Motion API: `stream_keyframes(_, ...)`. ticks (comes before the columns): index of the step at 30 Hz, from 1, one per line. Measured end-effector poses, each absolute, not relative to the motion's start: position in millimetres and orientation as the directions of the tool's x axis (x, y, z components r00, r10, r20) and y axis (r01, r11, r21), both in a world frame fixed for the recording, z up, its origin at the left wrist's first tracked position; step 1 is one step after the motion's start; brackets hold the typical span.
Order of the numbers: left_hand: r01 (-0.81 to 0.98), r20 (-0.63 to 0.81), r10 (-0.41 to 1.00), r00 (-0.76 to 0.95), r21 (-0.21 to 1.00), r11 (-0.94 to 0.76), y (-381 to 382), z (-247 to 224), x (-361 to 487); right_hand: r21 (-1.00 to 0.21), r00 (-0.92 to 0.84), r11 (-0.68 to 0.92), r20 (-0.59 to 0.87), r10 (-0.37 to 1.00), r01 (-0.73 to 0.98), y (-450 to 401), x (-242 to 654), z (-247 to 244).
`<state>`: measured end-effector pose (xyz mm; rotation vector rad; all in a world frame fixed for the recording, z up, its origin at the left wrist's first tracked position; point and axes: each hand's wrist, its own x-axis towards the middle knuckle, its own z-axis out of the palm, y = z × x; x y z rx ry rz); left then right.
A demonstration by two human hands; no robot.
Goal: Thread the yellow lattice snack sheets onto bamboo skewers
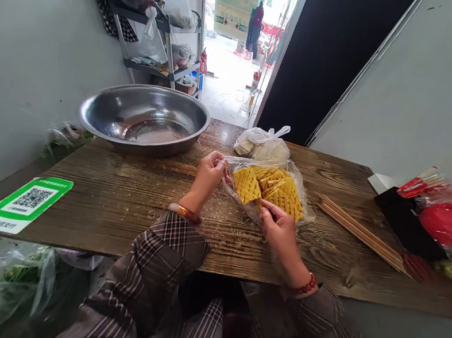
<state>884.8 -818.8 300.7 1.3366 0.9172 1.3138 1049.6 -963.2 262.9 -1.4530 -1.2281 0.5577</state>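
Observation:
My left hand (208,175) pinches the left edge of a clear plastic bag (301,189) lying on the wooden table. Inside and at the mouth of the bag are several flat yellow squares (281,190) of food, scored in a criss-cross pattern. One yellow scored square (246,184) stands tilted at the bag's mouth, apart from the pile. The fingers of my right hand (280,231) are closed at its lower right corner; whether a stick runs into it there, I cannot make out. A tied white plastic bag (271,147) rests just behind.
A wide steel basin (147,120) stands at the back left of the table (150,202). Thin wooden skewers (363,231) lie to the right, beside a black box (407,221) and red plastic-wrapped goods (450,223). A green QR-code card (28,201) lies front left. Behind stands a shelf rack (168,25).

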Motion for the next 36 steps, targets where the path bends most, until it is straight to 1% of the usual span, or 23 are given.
stream_keyframes(2, -0.153, 0.219, 0.966, 0.134, 0.968, -0.198, -821.4, 302.6, 885.6, -0.943, 0.406, 0.111, 0.239, 0.882, 0.315, -957.6, 1047.4, 262.3)
stream_keyframes(4, -0.153, 0.222, 0.966, 0.132, 0.967, -0.202, -824.0, 304.5, 886.3, -0.96, 0.399, 0.075, 0.182, 0.899, 0.27, -951.1, 1044.1, 258.9)
stream_keyframes(6, -0.166, 0.216, 0.964, 0.153, 0.967, -0.191, -826.8, 306.1, 887.3, -0.966, 0.33, 0.031, 0.118, 0.936, 0.255, -944.5, 1039.8, 255.3)
stream_keyframes(9, -0.218, 0.199, 0.952, 0.233, 0.965, -0.148, -831.1, 308.9, 888.7, -0.962, 0.217, -0.02, 0.041, 0.975, 0.273, -936.2, 1031.7, 257.1)
stream_keyframes(11, -0.252, 0.209, 0.936, 0.282, 0.958, -0.138, -833.6, 311.3, 889.1, -0.966, 0.182, -0.019, 0.029, 0.983, 0.256, -932.5, 1024.7, 263.8)
stream_keyframes(15, -0.32, 0.282, 0.905, 0.32, 0.931, -0.177, -836.2, 315.1, 888.7, -0.992, 0.185, 0.034, 0.055, 0.981, 0.118, -928.5, 1009.9, 274.5)
stream_keyframes(18, -0.284, 0.316, 0.891, 0.328, 0.932, -0.226, -836.3, 314.6, 889.5, -0.997, 0.147, -0.024, -0.014, 0.989, 0.069, -928.1, 1006.9, 271.0)
stream_keyframes(20, -0.245, 0.319, 0.886, 0.337, 0.938, -0.244, -835.8, 313.0, 890.5, -0.995, 0.17, -0.069, -0.056, 0.984, 0.07, -930.5, 1011.2, 267.3)
stream_keyframes(23, -0.251, 0.306, 0.901, 0.308, 0.939, -0.233, -834.4, 311.6, 891.2, -0.997, 0.3, -0.074, -0.068, 0.952, 0.011, -938.8, 1021.7, 268.3)
stream_keyframes(25, -0.263, 0.289, 0.918, 0.272, 0.94, -0.217, -833.4, 311.9, 890.8, -0.996, 0.363, -0.042, -0.07, 0.929, -0.084, -945.6, 1026.3, 273.8)
stream_keyframes(27, -0.261, 0.275, 0.928, 0.252, 0.942, -0.209, -832.9, 312.3, 890.5, -0.979, 0.407, 0.027, -0.058, 0.912, -0.2, -950.6, 1026.9, 280.3)
stream_keyframes(29, -0.258, 0.27, 0.928, 0.256, 0.944, -0.203, -832.9, 312.1, 890.6, -0.946, 0.425, 0.08, -0.065, 0.903, -0.315, -951.5, 1024.6, 284.6)
stream_keyframes(30, -0.258, 0.269, 0.927, 0.261, 0.945, -0.202, -833.0, 311.7, 890.9, -0.929, 0.414, 0.076, -0.088, 0.906, -0.363, -950.4, 1023.3, 285.4)
stream_keyframes(33, -0.257, 0.278, 0.924, 0.263, 0.943, -0.21, -833.1, 309.5, 891.8, -0.901, 0.331, -0.048, -0.207, 0.921, -0.431, -943.7, 1022.0, 282.1)
stream_keyframes(36, -0.25, 0.287, 0.919, 0.27, 0.943, -0.221, -833.6, 308.3, 892.2, -0.905, 0.287, -0.135, -0.265, 0.92, -0.403, -938.9, 1024.2, 275.9)
